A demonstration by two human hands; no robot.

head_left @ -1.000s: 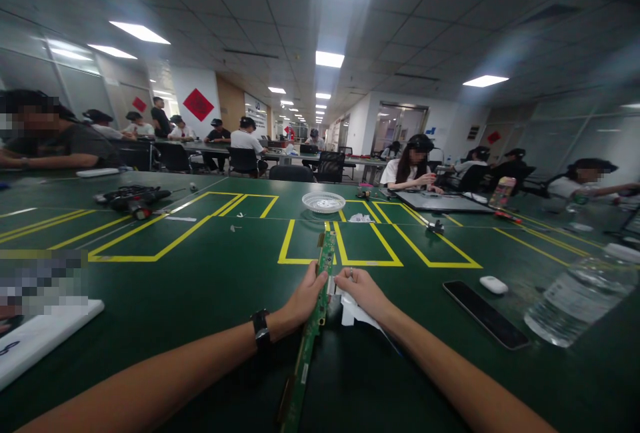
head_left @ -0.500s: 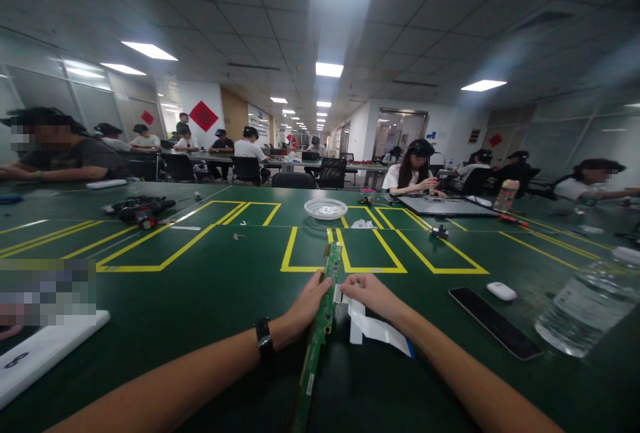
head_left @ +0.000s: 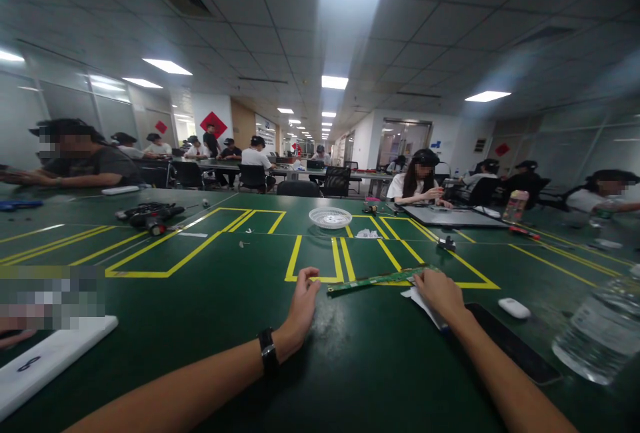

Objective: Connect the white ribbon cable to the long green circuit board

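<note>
A long narrow green circuit board (head_left: 377, 279) lies crosswise on the green table (head_left: 225, 299), over the yellow tape lines. My right hand (head_left: 439, 291) rests on its right end, fingers curled down on the board, with a white ribbon strip (head_left: 419, 302) under the palm. My left hand (head_left: 302, 305) hovers just left of the board's left end, fingers loosely apart, holding nothing. A black watch sits on my left wrist.
A black phone (head_left: 520, 349), a white earbud case (head_left: 515, 308) and a water bottle (head_left: 597, 333) lie at the right. A white mesh dish (head_left: 330, 217) stands ahead, black tools (head_left: 150, 214) at the left, a white pad (head_left: 50, 359) near left. Other people sit around the tables.
The circuit board has swung from pointing away from me to lying crosswise. My right hand moved right with its end; my left hand let go of the board.
</note>
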